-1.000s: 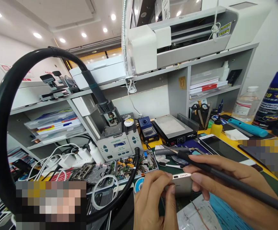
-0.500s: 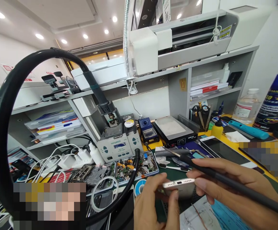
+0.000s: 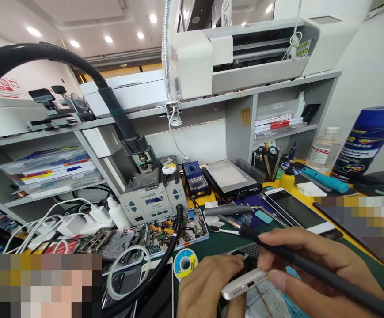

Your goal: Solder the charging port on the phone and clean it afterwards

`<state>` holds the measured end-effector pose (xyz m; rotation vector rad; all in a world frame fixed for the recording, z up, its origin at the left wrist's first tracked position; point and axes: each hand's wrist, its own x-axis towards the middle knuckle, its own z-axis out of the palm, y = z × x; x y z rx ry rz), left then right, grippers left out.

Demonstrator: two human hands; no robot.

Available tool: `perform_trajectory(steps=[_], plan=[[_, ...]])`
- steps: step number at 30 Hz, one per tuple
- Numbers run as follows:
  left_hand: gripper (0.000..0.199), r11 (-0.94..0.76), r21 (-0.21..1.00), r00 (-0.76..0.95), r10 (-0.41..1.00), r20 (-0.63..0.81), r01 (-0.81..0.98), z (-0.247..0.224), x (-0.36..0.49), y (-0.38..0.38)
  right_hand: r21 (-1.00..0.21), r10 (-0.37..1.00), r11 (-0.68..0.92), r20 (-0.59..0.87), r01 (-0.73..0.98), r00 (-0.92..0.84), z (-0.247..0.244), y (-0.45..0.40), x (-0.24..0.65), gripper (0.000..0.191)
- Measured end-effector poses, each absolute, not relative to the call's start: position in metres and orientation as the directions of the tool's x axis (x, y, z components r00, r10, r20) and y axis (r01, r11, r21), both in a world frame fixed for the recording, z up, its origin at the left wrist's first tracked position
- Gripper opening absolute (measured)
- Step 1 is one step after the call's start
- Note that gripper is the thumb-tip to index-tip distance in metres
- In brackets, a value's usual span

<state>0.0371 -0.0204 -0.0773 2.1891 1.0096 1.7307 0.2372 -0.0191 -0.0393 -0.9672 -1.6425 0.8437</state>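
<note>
A silver smartphone [image 3: 246, 283] is in my left hand [image 3: 205, 282], whose fingers wrap over its far side. Its bottom edge, with the charging port and rows of small holes, faces me. My right hand [image 3: 339, 254] grips a black pen-shaped tool [image 3: 306, 264] that slants across the fingers. The tool's dark front end points away to the left above the mat; I cannot make out its exact kind. Right fingertips also rest at the phone's right end. Beneath the phone lie a whitish printed sheet [image 3: 268, 302] and a perforated plate [image 3: 252, 250].
Left of my hands stand a solder spool [image 3: 179, 266], a black hose [image 3: 165, 265] and a tray of circuit boards [image 3: 168, 253]. Behind are a hot-air station [image 3: 155, 210] and a heating plate [image 3: 231, 176]. A white phone [image 3: 327, 226] and spray can [image 3: 366, 145] are at right.
The phone has tipped and turned, so its bottom edge now slants up to the right and sits lower. My left fingers have shifted over its far side. The whole view has swung slightly.
</note>
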Motion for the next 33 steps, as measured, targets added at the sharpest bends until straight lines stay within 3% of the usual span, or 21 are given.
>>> perform_trajectory(steps=[9,16,33], plan=[[0.020,-0.780,0.465,0.109,0.551,0.827,0.418,-0.076,0.036,-0.019,-0.923,0.932,0.360,0.348,0.137,-0.105,-0.032,-0.022,0.229,0.022],[0.017,-0.804,0.419,0.123,0.509,0.852,0.422,-0.076,0.034,-0.015,-0.965,0.964,0.254,0.258,0.069,0.068,-0.029,-0.029,0.215,0.021],[0.029,-0.772,0.449,0.095,0.541,0.835,0.450,-0.077,0.036,-0.017,-0.969,0.968,0.232,0.238,0.083,0.077,-0.029,-0.029,0.214,0.023]])
